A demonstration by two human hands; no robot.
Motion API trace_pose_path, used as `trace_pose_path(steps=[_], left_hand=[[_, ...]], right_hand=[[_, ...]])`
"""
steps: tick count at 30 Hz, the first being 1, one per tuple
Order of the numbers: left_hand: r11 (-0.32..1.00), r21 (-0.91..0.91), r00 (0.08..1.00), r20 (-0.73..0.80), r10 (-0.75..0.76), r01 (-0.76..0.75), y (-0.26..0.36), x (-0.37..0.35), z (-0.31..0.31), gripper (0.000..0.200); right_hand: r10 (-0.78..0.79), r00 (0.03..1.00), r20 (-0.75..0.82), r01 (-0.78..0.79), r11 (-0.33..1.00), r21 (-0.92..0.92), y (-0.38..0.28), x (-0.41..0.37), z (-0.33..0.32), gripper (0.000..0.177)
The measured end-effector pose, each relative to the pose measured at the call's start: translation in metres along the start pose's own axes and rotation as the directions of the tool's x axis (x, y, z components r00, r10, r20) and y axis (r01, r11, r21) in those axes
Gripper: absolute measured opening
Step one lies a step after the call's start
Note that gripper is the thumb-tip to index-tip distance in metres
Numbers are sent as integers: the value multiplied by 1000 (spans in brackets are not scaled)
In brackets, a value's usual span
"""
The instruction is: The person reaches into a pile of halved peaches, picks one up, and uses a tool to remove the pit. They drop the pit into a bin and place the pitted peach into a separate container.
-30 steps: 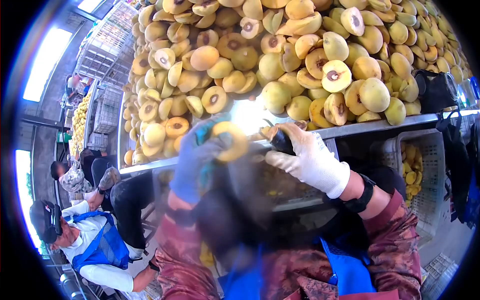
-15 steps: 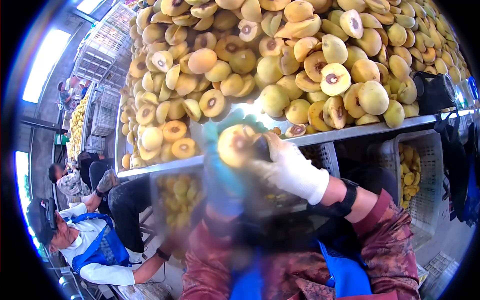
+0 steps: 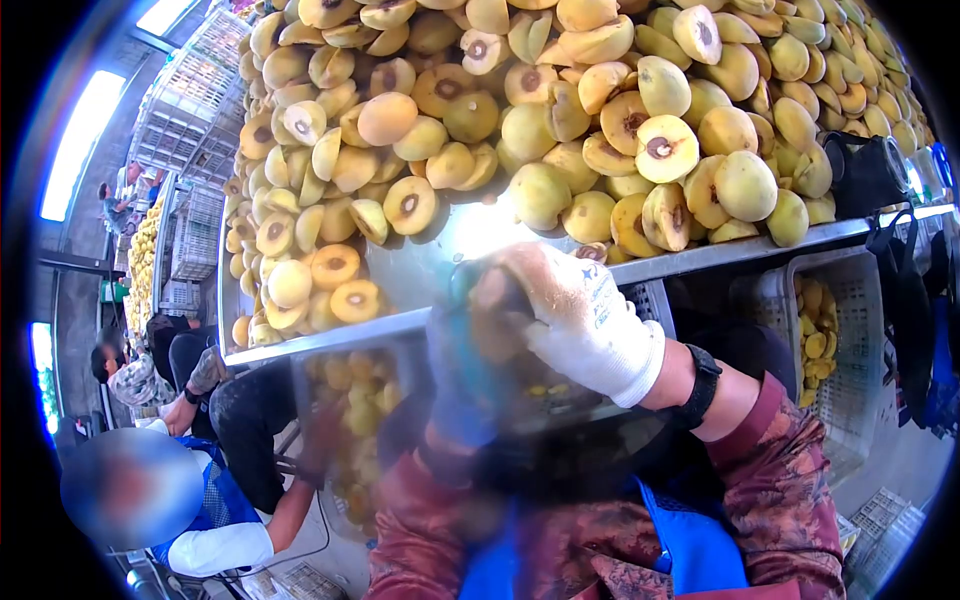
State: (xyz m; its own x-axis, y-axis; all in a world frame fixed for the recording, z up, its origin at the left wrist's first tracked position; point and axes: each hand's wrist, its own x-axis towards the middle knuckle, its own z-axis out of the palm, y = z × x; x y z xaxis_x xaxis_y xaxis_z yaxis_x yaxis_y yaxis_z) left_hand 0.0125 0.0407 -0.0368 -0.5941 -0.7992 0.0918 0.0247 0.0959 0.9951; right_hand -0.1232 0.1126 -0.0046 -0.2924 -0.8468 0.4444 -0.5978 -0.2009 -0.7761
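My left hand (image 3: 458, 355), in a teal glove and smeared by motion, is closed around a yellow peach half (image 3: 497, 335) above the near table edge. My right hand (image 3: 590, 315) wears a white knitted glove with a soiled back. Its fingers curl over the fruit, gripping a small dark tool (image 3: 515, 300) whose working end is hidden. Behind both hands, halved peaches (image 3: 410, 205) are heaped on the metal table (image 3: 390, 326), many showing brown pit hollows. A shiny bare patch of tabletop lies just past my gloves.
Below the table edge stand a crate (image 3: 850, 400) with yellow pieces at right and another with peaches (image 3: 355, 385) at left. A black container (image 3: 865, 175) sits at the table's right corner. A co-worker (image 3: 215, 510) sits close on my left; stacked crates (image 3: 185, 120) rise behind.
My right hand has turned over and moved left, so its back covers much of the peach half that faced up before. The view has shifted slightly. The co-worker's head has moved.
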Motion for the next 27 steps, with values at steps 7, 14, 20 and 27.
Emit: trace_pose_path(steps=[7, 14, 20, 27], left_hand=[[875, -465, 971, -113, -209, 135, 1, 14, 1, 56], [956, -293, 997, -75, -14, -9, 26, 17, -2, 58], [896, -440, 994, -58, -96, 62, 26, 15, 4, 45], [959, -278, 993, -120, 17, -50, 20, 9, 0, 34]], right_hand=[[97, 990, 106, -110, 986, 124, -10, -13, 5, 26], [202, 949, 241, -223, 973, 62, -1, -22, 10, 31], [269, 930, 251, -288, 957, 40, -6, -21, 8, 25], [258, 935, 243, -281, 957, 66, -7, -30, 16, 20]])
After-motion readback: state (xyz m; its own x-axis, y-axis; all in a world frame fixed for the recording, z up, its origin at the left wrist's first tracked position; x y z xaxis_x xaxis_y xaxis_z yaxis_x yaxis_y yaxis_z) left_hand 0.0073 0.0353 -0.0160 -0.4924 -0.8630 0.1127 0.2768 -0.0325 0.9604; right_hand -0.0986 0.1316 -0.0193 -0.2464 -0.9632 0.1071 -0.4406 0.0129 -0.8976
